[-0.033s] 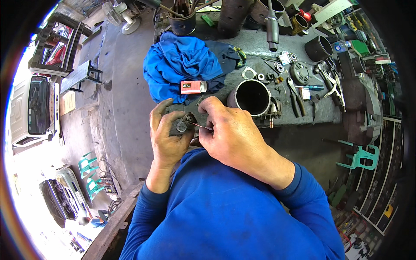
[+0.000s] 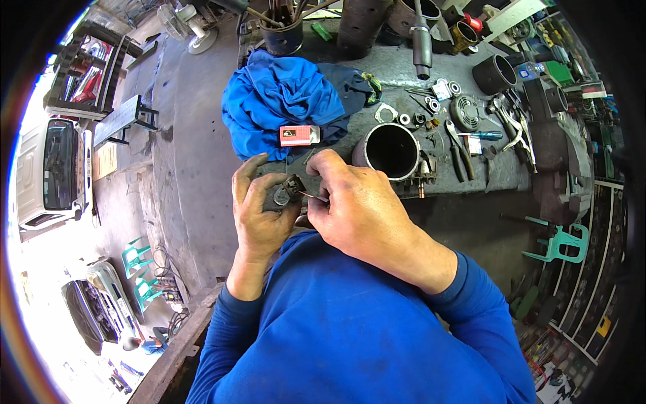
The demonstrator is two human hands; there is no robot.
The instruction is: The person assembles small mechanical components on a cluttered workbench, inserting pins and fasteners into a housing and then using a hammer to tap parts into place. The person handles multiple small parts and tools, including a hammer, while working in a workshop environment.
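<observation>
My left hand (image 2: pixel 261 215) is closed around a small dark blocky part (image 2: pixel 293 184), held up between fingertips and thumb. A rounded, shiny clear or metallic piece (image 2: pixel 281 196) shows beneath that part. Close on the right, my right hand (image 2: pixel 360 205) pinches a thin reddish wire-like piece (image 2: pixel 306 194), whose tip reaches to the dark part; my fingers hide its other end. Beyond my hands, a small red and white cardboard box (image 2: pixel 300 135) rests on a crumpled blue cloth (image 2: pixel 279 94). An open metal cylinder (image 2: pixel 391 151) stands on the bench just past my right hand.
Pliers (image 2: pixel 460 153), a blue-handled screwdriver (image 2: pixel 487 136), a round slotted cover (image 2: pixel 465 113) and several small rings lie on the bench's right side. A tin of tools (image 2: pixel 282 35) stands at the back. A green plastic chair (image 2: pixel 566 244) is off to the right.
</observation>
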